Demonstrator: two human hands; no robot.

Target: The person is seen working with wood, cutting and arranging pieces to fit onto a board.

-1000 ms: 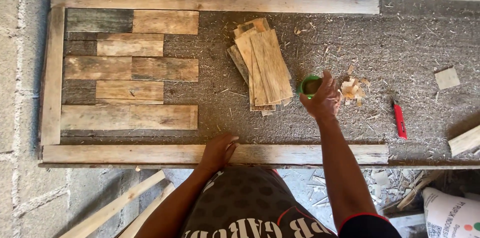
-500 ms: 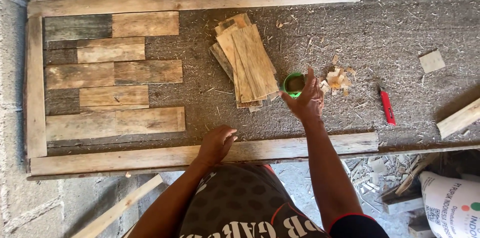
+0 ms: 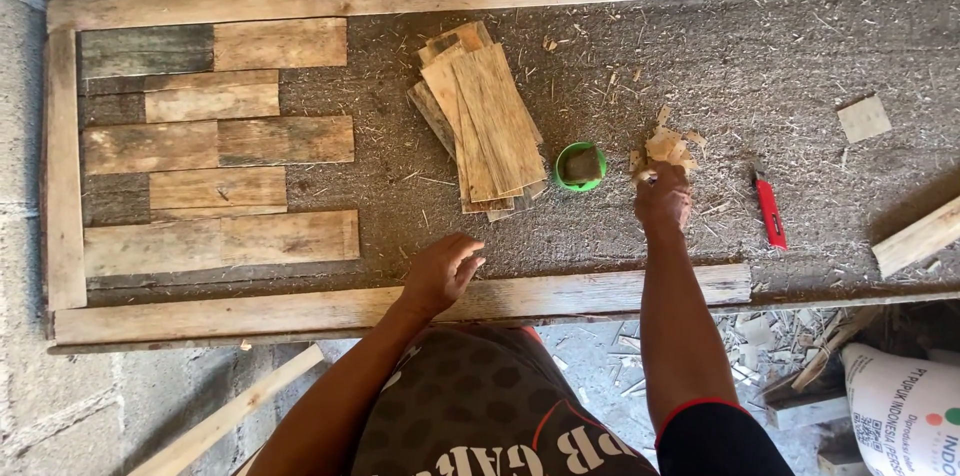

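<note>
My right hand (image 3: 662, 198) lies on the rough board, fingers curled, pinching what looks like a small pale wood chip at the near edge of a little pile of chips (image 3: 666, 146). A green cup (image 3: 580, 166) with dark contents stands free just left of that hand. Beside the cup lies a stack of thin wood slats (image 3: 485, 126). My left hand (image 3: 445, 271) rests with loose fingers on the front rail (image 3: 600, 294) of the wooden frame and holds nothing.
Weathered planks (image 3: 215, 146) are laid in rows inside the frame's left end. A red utility knife (image 3: 769, 211) lies right of my hand, and a small square offcut (image 3: 864, 118) farther right. Scrap wood and a white sack (image 3: 900, 411) lie on the floor.
My right hand let go of the green cup and moved right to the chip pile, closing its fingers there. The left hand stayed on the front rail.
</note>
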